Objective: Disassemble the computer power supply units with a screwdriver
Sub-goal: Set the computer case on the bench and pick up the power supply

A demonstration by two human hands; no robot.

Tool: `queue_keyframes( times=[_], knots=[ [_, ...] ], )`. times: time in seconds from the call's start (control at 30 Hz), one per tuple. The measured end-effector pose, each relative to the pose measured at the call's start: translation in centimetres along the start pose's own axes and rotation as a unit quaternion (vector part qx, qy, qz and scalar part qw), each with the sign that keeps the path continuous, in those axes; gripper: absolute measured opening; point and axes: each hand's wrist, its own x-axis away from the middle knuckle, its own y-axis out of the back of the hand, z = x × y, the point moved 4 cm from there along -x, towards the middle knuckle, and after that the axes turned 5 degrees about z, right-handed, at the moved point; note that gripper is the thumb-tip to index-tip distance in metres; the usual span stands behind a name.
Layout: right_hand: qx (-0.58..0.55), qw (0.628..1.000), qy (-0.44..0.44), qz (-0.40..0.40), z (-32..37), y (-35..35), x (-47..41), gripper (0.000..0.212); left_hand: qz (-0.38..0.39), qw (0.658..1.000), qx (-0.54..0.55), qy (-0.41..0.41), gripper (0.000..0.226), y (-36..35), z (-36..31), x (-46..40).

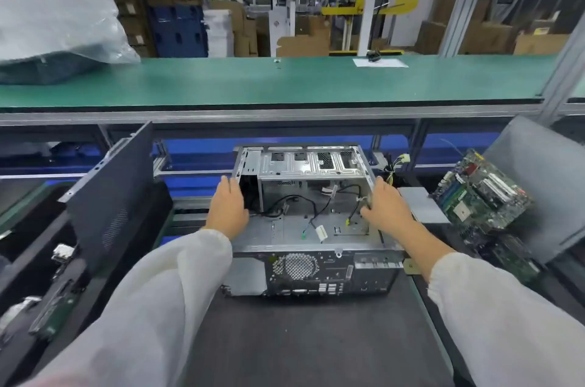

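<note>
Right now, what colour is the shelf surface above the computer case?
Green, shown best in the head view: the shelf above the computer case.

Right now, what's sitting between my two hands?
In the head view, the open computer case lies between the left hand and right hand: its bare metal floor, loose black cables and the drive cage behind.
</note>
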Motion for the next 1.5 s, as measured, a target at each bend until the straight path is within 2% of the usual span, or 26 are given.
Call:
queue_keyframes(
  times=[0.03, 0.1, 0.17, 0.23, 0.33, 0.4, 0.5, 0.6, 0.7, 0.77, 0.87, 0.97, 1.07, 1.17, 1.27, 1.37, 1.5],
  knots=[
    [-0.033, 0.999, -0.028, 0.025, -0.6, -0.4, -1.1, 0.069, 0.023, 0.999, 0.028, 0.034, 0.069, -0.4, 0.3, -0.8],
    [-0.088, 0.991, -0.075, 0.069, -1.6, -0.9, -2.7, 0.059, 0.020, 0.990, 0.109, 0.093, 0.050, -0.8, 1.3, -2.6],
    [-0.136, 0.980, -0.102, 0.100, -2.1, -1.3, -4.3, 0.052, 0.031, 0.980, 0.154, 0.125, 0.029, -0.8, 1.9, -4.3],
    [-0.183, 0.971, -0.114, 0.108, -2.5, -1.8, -5.6, 0.051, 0.052, 0.969, 0.198, 0.137, 0.020, -0.9, 2.1, -5.5],
    [-0.273, 0.944, -0.146, 0.118, -2.7, -2.1, -6.4, 0.043, 0.093, 0.938, 0.287, 0.173, 0.025, -1.1, 3.0, -6.3],
    [-0.327, 0.916, -0.182, 0.143, -2.8, -2.3, -6.5, 0.046, 0.135, 0.910, 0.328, 0.213, 0.032, -1.4, 3.6, -6.5],
    [-0.355, 0.892, -0.223, 0.169, -2.6, -2.1, -6.7, 0.051, 0.159, 0.903, 0.320, 0.237, 0.027, -1.8, 3.6, -6.9],
    [-0.367, 0.886, -0.234, 0.159, -2.4, -2.2, -7.4, 0.051, 0.140, 0.908, 0.310, 0.245, 0.024, -2.1, 3.5, -7.2],
    [-0.353, 0.894, -0.239, 0.137, -2.7, -2.7, -7.6, 0.044, 0.108, 0.901, 0.349, 0.233, 0.010, -2.4, 3.7, -7.1],
    [-0.353, 0.896, -0.237, 0.127, -2.9, -2.9, -7.7, 0.041, 0.099, 0.893, 0.381, 0.219, 0.009, -2.8, 4.0, -6.9],
    [-0.374, 0.895, -0.223, 0.094, -3.0, -2.2, -8.2, 0.036, 0.070, 0.882, 0.425, 0.191, 0.019, -2.5, 4.2, -6.5],
    [-0.394, 0.899, -0.190, 0.034, -2.5, -0.1, -8.1, 0.004, 0.034, 0.878, 0.455, 0.146, 0.019, -0.9, 4.0, -6.3],
    [-0.428, 0.892, -0.141, -0.029, -2.1, 1.9, -8.1, 0.025, -0.013, 0.878, 0.467, 0.101, 0.021, 1.9, 3.3, -6.3],
    [-0.444, 0.886, -0.090, -0.095, -1.4, 3.7, -7.5, 0.017, -0.073, 0.885, 0.454, 0.072, 0.021, 4.3, 2.9, -6.4],
    [-0.439, 0.879, -0.052, -0.179, -1.2, 4.3, -7.0, 0.015, -0.137, 0.888, 0.438, 0.036, 0.007, 5.4, 2.3, -6.2],
    [-0.444, 0.864, -0.048, -0.232, -1.1, 4.1, -6.7, 0.023, -0.181, 0.879, 0.442, 0.002, 0.035, 5.2, 1.8, -5.9],
    [-0.471, 0.835, -0.037, -0.282, -1.1, 2.7, -7.1, 0.029, -0.221, 0.870, 0.440, -0.025, 0.051, 4.0, 1.8, -6.5]
  ],
)
